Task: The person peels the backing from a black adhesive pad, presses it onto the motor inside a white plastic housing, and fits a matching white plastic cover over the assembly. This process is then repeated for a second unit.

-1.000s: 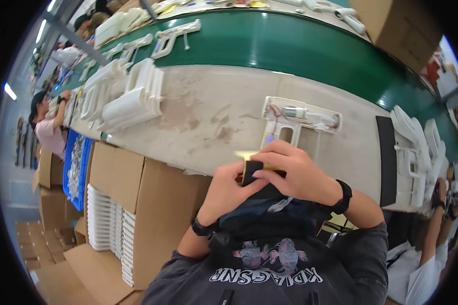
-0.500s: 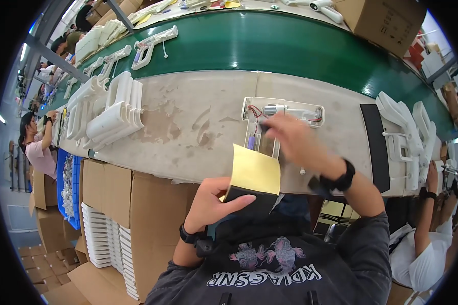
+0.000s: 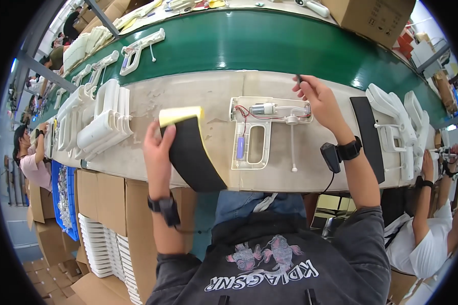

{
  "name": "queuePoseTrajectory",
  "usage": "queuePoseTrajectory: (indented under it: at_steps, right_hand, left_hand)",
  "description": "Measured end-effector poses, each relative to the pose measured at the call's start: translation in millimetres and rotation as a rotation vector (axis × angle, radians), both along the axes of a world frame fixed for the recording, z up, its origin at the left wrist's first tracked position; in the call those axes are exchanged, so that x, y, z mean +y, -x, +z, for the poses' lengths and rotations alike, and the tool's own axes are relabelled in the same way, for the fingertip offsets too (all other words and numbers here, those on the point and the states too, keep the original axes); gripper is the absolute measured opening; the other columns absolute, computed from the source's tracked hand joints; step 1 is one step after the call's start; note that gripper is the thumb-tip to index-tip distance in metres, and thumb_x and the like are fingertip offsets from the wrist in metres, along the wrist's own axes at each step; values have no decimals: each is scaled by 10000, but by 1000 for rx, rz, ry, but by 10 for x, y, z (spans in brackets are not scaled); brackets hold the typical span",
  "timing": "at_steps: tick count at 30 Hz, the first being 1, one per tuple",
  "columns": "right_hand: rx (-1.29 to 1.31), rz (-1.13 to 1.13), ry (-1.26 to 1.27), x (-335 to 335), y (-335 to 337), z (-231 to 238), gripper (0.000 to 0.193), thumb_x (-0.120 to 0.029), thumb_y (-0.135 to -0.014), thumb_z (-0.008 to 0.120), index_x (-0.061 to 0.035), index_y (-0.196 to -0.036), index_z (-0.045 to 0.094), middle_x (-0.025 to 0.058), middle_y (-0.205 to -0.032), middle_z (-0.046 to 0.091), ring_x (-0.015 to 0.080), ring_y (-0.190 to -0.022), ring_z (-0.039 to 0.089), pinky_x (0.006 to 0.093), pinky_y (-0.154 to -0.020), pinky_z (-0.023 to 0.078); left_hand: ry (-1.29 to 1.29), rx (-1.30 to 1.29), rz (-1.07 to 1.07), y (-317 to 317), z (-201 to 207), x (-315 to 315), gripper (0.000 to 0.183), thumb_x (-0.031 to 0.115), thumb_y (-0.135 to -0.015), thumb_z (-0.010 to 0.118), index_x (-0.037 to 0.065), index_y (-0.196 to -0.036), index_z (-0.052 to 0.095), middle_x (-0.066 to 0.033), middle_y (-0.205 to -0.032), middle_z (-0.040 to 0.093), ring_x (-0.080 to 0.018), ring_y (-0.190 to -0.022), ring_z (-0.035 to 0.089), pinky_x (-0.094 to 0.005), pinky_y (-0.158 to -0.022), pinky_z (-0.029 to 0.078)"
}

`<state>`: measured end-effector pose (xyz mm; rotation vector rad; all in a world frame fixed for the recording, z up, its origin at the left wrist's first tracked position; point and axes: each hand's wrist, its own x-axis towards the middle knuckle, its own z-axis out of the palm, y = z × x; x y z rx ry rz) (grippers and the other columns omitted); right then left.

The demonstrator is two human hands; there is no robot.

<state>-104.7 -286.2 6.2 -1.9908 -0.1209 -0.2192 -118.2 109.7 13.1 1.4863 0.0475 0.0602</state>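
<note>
Belt: a glossy dark-green conveyor belt (image 3: 264, 46) curves across the far side.
Table: my pale, worn worktable (image 3: 203, 89) runs nearer, its surface mottled with stains on the left.
Left arm: reaches straight out; my left hand (image 3: 158, 152) clasps a black, matte, flexible sheet (image 3: 194, 150) near its far end, thumb on the dark face, fingers behind.
Right arm: bent inward, my right hand (image 3: 318, 99) raised beyond the table's middle, thumb and fingertips pinching a small black piece (image 3: 298, 79).
Shell: a white plastic, pistol-shaped half-shell (image 3: 260, 123) lies between my arms, ribbed inside, its looped handle toward me.
Sheet: slants from far left to near right, pale-yellow backing (image 3: 180, 116) curling at the top; I cannot tell whether its lower end touches the table.
Strip: a long black flat strip (image 3: 367, 140) lies at right.
Motor: a silvery metal cylinder (image 3: 262, 109) inside the shell.
Cell: a smooth purple cylinder (image 3: 240, 148) in the handle.
</note>
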Motion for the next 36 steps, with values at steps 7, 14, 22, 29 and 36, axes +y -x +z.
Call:
queuePoseTrajectory:
  at_steps: [7, 14, 22, 29, 36]
  right_hand:
    - [-46, -280, -276, -409, -73, -629, 312, -220, -1093, 493, -12, -1270, 644, 39, -993, 690, 79, -815, 589, 238, -744, 498]
    - [-100, -314, -348, -450, 36, -484, 315, -232, -1091, 501, -17, -1266, 651, 39, -978, 685, 76, -783, 592, 235, -718, 497]
    - [-28, -320, -367, -412, 126, -435, 308, -225, -1079, 524, -27, -1281, 647, 21, -948, 675, 67, -784, 562, 230, -716, 472]
    - [-20, -324, -379, -444, 121, -476, 302, -219, -1072, 532, -37, -1284, 646, 17, -953, 678, 69, -784, 559, 231, -720, 474]
    - [5, -319, -286, -441, 139, -383, 303, -229, -1070, 536, -36, -1278, 645, 23, -949, 690, 90, -783, 579, 248, -731, 491]
  left_hand:
    - [-1176, -683, -1, -483, -8, -585, 326, 197, -915, 727, 70, -1211, 685, -161, -1169, 683, -340, -1116, 620, -425, -982, 484]
    - [-966, -763, -553, -583, -63, -1548, 248, 138, -889, 728, 73, -1126, 690, -97, -1075, 663, -318, -1067, 602, -426, -991, 448]
    - [-975, -475, -733, -663, -53, -1654, 284, 82, -846, 772, 26, -1108, 679, -106, -1063, 652, -302, -1031, 616, -392, -912, 499]
    - [-1086, -725, -800, -729, 25, -1668, 244, 57, -830, 783, 25, -1063, 721, -112, -1034, 655, -285, -971, 636, -383, -863, 524]
    - [-1064, -755, -747, -715, -43, -1617, 236, 140, -796, 806, 58, -1006, 737, -52, -1093, 670, -270, -1010, 614, -422, -887, 498]
